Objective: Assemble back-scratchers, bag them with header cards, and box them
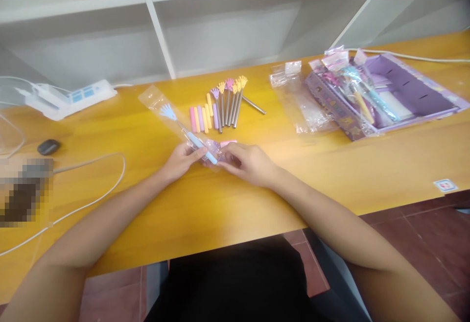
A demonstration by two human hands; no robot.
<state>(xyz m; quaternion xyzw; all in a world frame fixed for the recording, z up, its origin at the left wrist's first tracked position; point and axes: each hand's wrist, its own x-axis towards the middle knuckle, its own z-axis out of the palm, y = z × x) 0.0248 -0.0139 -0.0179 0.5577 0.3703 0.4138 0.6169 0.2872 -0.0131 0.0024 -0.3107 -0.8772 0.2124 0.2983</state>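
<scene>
A blue hand-shaped scratcher (196, 139) with a metal rod lies slanted inside a clear plastic bag (152, 98). My left hand (182, 161) grips the bagged scratcher near its blue handle. Closed at the open-looking lower end of the bag, my right hand (249, 162) pinches the plastic beside the handle's tip. Just beyond my hands lie several metal rods (229, 109) with yellow, purple and pink hand-shaped heads. Left of them sit several short pink, yellow and purple handles (200, 119).
A purple box (422, 87) at the right holds bagged scratchers (362, 92), with empty clear bags (299, 102) beside it. A white power strip (81, 98), a black object (49, 147) and a cable (113, 187) are at the left. A small sticker (445, 185) lies near the right edge.
</scene>
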